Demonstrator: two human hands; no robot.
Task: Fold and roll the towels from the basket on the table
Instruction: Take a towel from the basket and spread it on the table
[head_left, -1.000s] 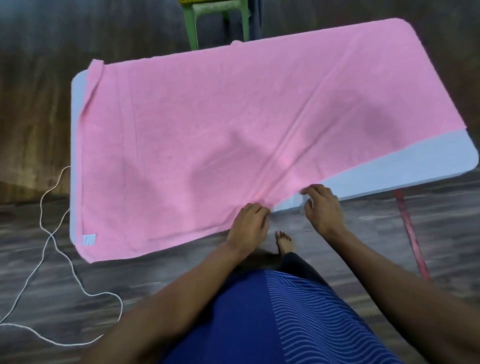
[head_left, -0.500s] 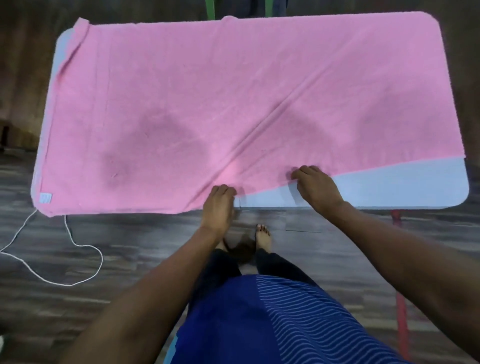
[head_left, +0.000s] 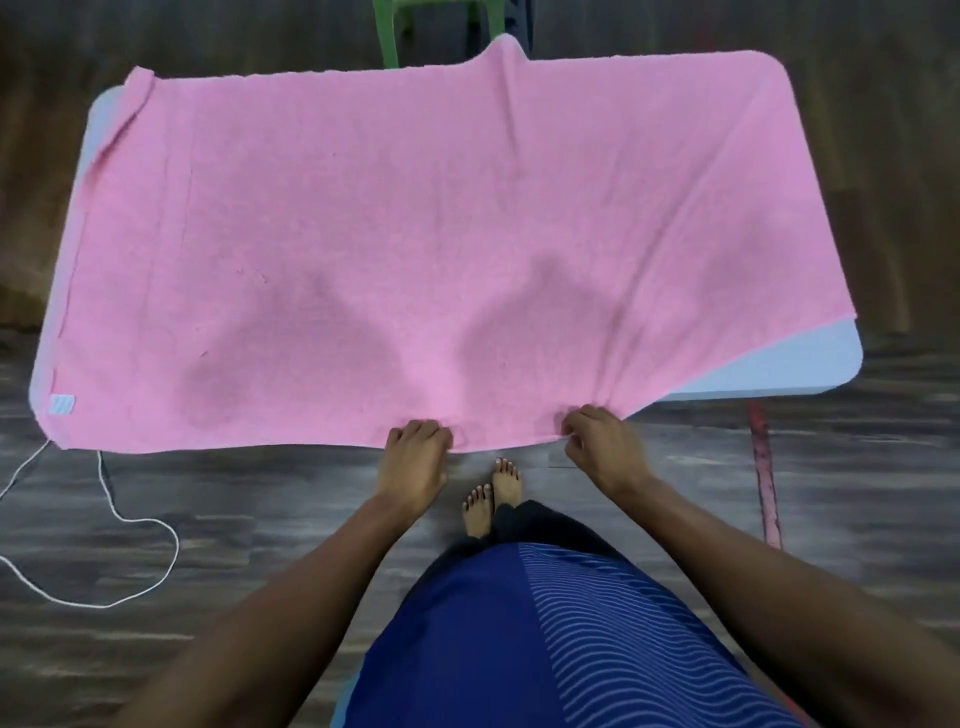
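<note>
Across the pale blue rounded surface (head_left: 800, 364): large pink terry towel (head_left: 415, 234) lies spread flat, slightly askew; one near corner of the surface shows bare
Left grip: left hand (head_left: 413, 457) curls onto the near hem, clamped on cloth; probably to anchor it
Right grip: right hand (head_left: 605, 441) pinches the same hem; creases fan from it, so it seems to be tugging the towel square
Beyond: green chair legs (head_left: 387, 36) at the far edge; white cord (head_left: 130, 525) on the floor

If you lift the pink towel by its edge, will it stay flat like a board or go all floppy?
Probably floppy: the pink towel bunches into soft creases where the left hand and right hand grip its near edge. It likely won't slide easily, since its fuzzy surface lies spread across the table.
</note>
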